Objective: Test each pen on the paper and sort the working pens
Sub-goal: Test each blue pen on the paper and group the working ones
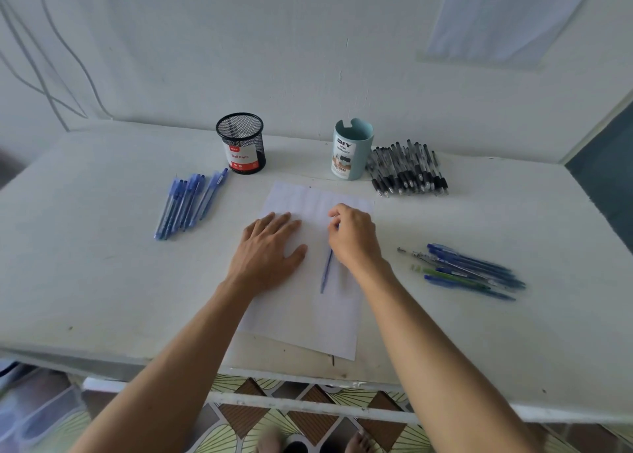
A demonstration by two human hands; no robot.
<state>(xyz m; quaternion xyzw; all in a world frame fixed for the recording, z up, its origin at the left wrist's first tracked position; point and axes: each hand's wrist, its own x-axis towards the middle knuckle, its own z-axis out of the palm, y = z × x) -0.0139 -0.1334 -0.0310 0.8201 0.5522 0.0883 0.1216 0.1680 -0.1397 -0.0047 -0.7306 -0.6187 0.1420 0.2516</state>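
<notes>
A white sheet of paper lies in the middle of the white table. My left hand presses flat on the paper's left part with fingers straight. My right hand grips a blue pen over the paper; the pen's free end points back toward me. Several blue pens lie in a group at the left. A mixed group of blue and green pens lies at the right. A heap of black pens sits at the back right.
A black mesh pen cup labelled "Ball Pens" stands behind the paper on the left. A teal desk organizer cup stands on the right beside the black pens. The wall runs right behind both. The table's front edge is near my arms.
</notes>
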